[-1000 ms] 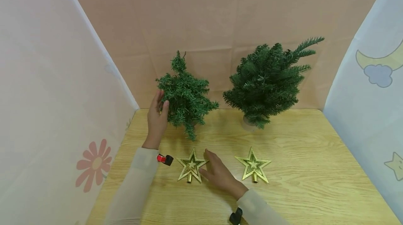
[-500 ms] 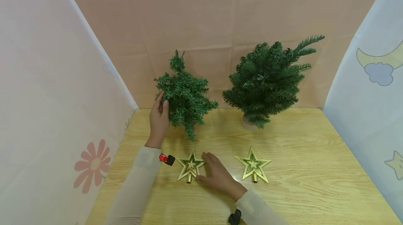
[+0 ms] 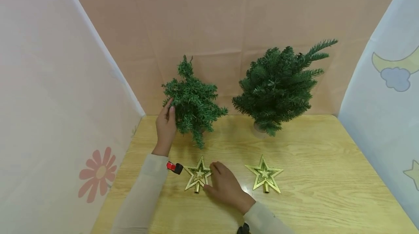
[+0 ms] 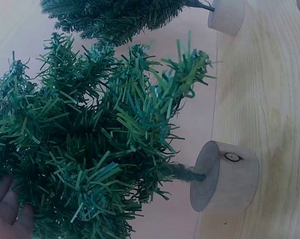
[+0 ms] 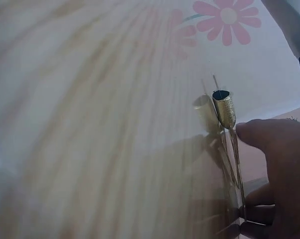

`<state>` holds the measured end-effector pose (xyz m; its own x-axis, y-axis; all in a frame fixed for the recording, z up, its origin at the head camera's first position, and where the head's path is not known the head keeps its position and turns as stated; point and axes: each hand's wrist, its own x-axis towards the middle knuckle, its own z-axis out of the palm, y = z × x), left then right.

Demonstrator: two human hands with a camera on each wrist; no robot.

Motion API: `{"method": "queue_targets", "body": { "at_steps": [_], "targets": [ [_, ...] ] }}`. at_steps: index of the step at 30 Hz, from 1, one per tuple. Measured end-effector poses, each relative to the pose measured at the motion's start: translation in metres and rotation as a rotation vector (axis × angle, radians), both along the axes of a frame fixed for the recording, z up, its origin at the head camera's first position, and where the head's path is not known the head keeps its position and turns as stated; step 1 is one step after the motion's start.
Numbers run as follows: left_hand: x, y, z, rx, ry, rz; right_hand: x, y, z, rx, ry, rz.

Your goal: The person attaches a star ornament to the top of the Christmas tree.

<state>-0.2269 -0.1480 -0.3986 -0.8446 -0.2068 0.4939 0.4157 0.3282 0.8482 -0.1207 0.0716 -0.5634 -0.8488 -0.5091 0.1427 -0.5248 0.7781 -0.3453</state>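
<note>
My left hand (image 3: 166, 126) touches the left side of a small artificial Christmas tree (image 3: 193, 101). Its fingers reach into the green needles, with the thumb in front and some fingertips hidden. The tree stands upright on a round wooden base (image 4: 225, 177). Lower down, my right hand (image 3: 227, 187) is at the right side of a gold star tree topper (image 3: 199, 173), which lies on the table with its tube toward me. Thumb and fingers pinch the star's right-hand points, covering their tips. In the right wrist view the topper's tube (image 5: 225, 108) stands just beyond the thumb (image 5: 249, 133).
A fuller, darker Christmas tree (image 3: 275, 86) stands at the back right on its own wooden base (image 3: 259, 130). Another gold star topper (image 3: 263, 174) lies to the right of my right hand. Cloth walls (image 3: 154, 15) border the wooden table (image 3: 320, 175) at the back and sides.
My left hand has moved slightly right and its fingers have gone further into the needles. The right hand has come left and closed in on the near star's right side.
</note>
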Motion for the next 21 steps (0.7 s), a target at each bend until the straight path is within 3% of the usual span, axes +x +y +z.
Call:
{"method": "queue_targets", "body": {
  "at_steps": [7,21],
  "targets": [
    [0.0034,-0.0025,-0.0011,-0.001,-0.037,-0.029,0.0012,-0.002,-0.002,0.001,0.009,-0.018],
    [0.005,-0.0011,-0.0009,0.013,-0.086,-0.022,0.0018,-0.0037,-0.0036,-0.074,-0.022,-0.037]
  ]
}}
